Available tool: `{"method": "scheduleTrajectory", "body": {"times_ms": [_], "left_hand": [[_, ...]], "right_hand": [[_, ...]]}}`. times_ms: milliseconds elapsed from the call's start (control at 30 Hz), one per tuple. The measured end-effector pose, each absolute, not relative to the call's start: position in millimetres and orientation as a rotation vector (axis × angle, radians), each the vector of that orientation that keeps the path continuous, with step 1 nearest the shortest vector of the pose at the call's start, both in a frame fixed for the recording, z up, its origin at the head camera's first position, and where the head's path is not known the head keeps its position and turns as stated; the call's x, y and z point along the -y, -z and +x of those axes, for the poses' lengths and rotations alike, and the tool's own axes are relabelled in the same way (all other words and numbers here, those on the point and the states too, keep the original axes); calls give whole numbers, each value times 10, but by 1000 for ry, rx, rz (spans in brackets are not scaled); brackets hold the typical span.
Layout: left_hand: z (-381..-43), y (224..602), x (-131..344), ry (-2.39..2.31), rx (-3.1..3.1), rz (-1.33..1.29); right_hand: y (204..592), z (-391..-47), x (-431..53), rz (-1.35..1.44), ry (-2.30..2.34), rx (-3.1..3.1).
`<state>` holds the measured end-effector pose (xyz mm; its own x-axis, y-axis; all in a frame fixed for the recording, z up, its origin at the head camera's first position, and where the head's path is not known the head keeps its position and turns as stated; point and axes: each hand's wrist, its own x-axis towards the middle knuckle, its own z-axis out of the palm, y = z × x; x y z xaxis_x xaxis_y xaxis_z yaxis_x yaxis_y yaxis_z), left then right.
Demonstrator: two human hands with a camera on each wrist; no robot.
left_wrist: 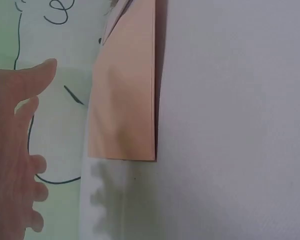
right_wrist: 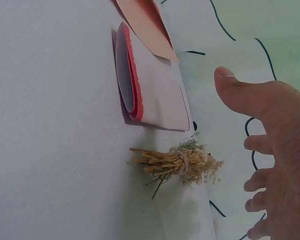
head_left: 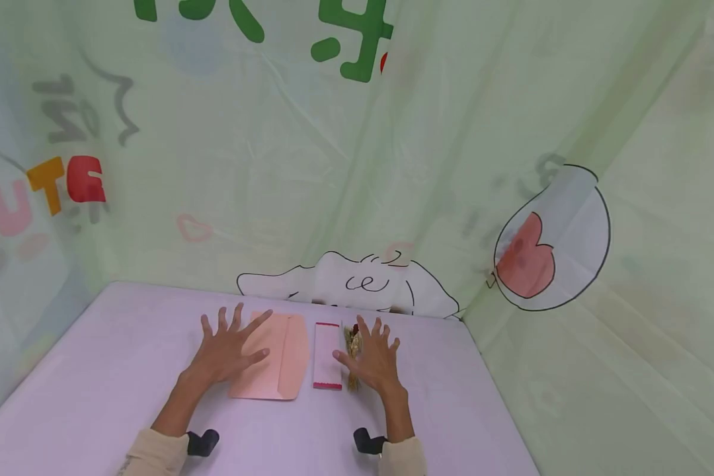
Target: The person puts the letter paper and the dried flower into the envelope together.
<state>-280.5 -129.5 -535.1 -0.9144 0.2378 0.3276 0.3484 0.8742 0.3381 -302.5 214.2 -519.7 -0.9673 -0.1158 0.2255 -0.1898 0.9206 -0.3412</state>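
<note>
My left hand [head_left: 223,350] hovers with spread fingers over the left side of a pink envelope [head_left: 291,360], which lies on the table with its flap to the right. To the right of the envelope lies a folded white card with red scalloped edges [head_left: 327,356]. Beyond the card is a small bunch of dried flowers [right_wrist: 182,164], tied round its stems with string. Held above that bunch, my right hand [head_left: 376,360] has its fingers apart and partly covers it in the head view. Neither hand holds anything.
A pale lilac-white table [head_left: 452,410] carries these things. Light green curtains [head_left: 274,165] with drawn figures and coloured letters hang behind and along both sides. Dark wrist-camera mounts [head_left: 203,443] sit at both wrists.
</note>
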Motion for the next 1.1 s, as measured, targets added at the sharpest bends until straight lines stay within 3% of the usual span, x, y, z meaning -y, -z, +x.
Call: {"method": "scheduleTrajectory", "body": {"times_ms": [667,1100], "left_hand": [[-2752,5545,985,632,2794,-523],[-2770,5653,856,645,2870,-532]], "right_hand": [[5171,-3028,-1915,133,-516,2640],[5422,-3019,-1588,-82,-619,2651]]}}
